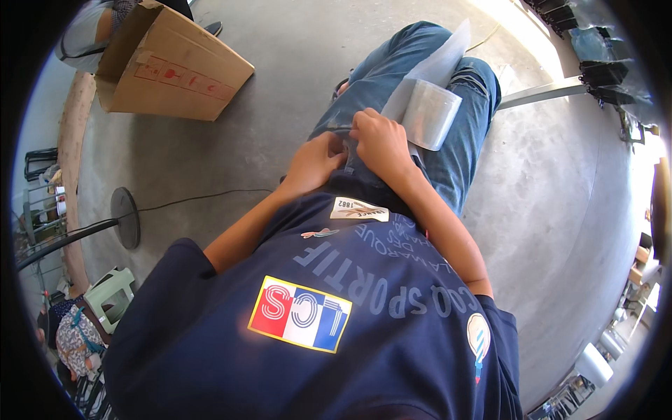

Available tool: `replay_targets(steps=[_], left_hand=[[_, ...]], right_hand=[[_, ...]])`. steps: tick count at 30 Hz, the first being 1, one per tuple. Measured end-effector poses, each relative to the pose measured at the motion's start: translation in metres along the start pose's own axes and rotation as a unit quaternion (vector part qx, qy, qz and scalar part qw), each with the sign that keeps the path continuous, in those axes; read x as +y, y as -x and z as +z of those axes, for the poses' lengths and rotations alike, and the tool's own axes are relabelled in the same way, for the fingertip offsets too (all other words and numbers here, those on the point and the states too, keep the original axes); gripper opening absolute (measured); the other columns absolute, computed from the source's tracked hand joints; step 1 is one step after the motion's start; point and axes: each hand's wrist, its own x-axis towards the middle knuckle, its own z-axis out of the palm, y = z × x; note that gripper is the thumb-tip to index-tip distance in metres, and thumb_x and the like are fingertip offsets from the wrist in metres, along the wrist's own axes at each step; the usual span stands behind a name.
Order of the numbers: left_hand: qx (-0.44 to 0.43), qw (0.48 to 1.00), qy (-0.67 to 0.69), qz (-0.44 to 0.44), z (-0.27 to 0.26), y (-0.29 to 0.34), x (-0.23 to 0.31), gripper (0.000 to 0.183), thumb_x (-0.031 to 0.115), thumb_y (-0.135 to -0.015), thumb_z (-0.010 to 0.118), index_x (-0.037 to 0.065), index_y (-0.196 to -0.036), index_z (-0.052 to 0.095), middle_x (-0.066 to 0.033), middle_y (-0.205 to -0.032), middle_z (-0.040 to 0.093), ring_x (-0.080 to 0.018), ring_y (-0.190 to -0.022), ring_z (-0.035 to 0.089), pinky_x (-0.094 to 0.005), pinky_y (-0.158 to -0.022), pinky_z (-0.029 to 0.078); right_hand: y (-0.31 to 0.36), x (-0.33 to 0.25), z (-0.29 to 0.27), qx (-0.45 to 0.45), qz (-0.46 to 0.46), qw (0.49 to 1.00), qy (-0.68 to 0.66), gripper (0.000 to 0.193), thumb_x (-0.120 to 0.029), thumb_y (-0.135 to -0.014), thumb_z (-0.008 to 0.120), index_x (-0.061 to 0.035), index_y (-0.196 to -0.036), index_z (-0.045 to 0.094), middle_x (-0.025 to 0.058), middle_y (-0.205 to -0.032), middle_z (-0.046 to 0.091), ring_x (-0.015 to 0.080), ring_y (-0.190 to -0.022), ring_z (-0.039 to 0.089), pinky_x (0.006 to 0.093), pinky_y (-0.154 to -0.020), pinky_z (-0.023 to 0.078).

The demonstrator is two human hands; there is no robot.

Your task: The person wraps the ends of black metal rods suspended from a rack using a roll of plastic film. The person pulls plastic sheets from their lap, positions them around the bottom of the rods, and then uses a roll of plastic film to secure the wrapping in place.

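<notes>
My left hand (316,165) is over my lap with its fingers curled inward in a pinch. Close beside it, my right hand (381,143) is closed too, its fingertips bent down. Between the two hands shows a small, glossy, see-through patch, perhaps plastic; what the fingers grip is too hidden to name. Against my right wrist lies a roll of clear plastic film (432,115), resting on my right thigh. A loose translucent strip of the film (442,59) runs from beside the roll out over my knees.
An open cardboard box (178,70) stands on the floor at the far left, next to another person's leg (82,38). A round black stand base (125,218) with a cable is at my left. A pale green plastic stool (110,299) is lower left. Dark racks (609,77) stand far right.
</notes>
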Motion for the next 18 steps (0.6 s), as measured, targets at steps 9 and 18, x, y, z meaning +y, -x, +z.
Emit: replay_targets(steps=[9,18], left_hand=[[-0.126,0.969,0.150,-0.149,-0.016,-0.006,0.000,0.023,0.020,-0.076,0.060,-0.003,-0.080,0.058,-0.0064,-0.072,0.060,-0.0123,-0.066,0.054,-0.0240,-0.059,0.041],[-0.199,0.948,0.136,-0.208,-0.094,0.005,-0.029,0.020,0.022,-0.076,0.058,0.003,-0.079,0.063,-0.0035,-0.070,0.061,-0.0087,-0.061,0.051,-0.0214,-0.058,0.037]], right_hand=[[-0.001,-0.006,0.007,0.039,0.089,0.994,-0.055,0.007,-0.004,-0.067,0.057,-0.0042,-0.067,0.050,0.0107,-0.072,0.053,0.0320,-0.066,0.053,0.0394,-0.057,0.041],[-0.004,-0.012,0.015,-0.056,0.094,0.992,-0.065,0.007,-0.008,-0.070,0.057,-0.0043,-0.070,0.051,0.0121,-0.074,0.054,0.0334,-0.070,0.053,0.0411,-0.060,0.041]])
